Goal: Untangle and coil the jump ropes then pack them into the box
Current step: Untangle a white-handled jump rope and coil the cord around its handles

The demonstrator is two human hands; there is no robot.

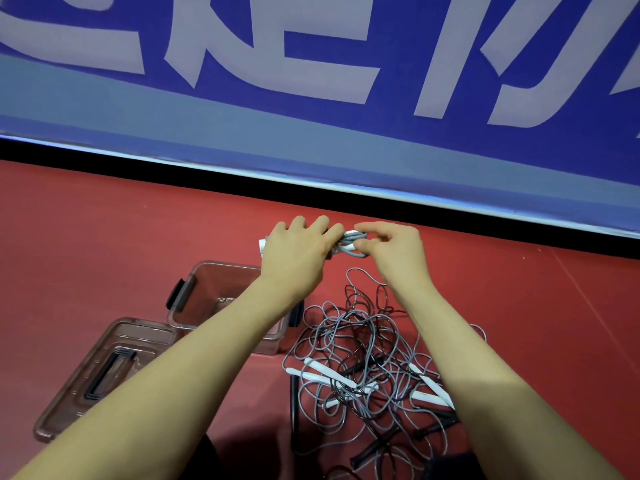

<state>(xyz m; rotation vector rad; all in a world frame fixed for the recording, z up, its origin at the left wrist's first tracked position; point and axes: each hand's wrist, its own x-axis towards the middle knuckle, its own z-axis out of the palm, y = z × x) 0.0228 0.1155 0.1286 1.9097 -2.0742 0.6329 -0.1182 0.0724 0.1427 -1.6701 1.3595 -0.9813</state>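
Early stage: left hand (294,254) and right hand (393,249) fingers pinch one grey coiled rope (349,244) mid-frame, box (194,299) at lower left looks empty, tangled pile (367,358) lower right remains.

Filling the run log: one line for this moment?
left hand grips grey coiled rope bundle | right hand pinches it | clear plastic box open | grey-black tangle on floor

A: Clear plastic storage box (207,282)?
B: Right side hidden behind left forearm.
A: Tangled grey and black jump ropes (367,351)?
B: Partly covered by right forearm; lowest black handles cut off at bottom edge.
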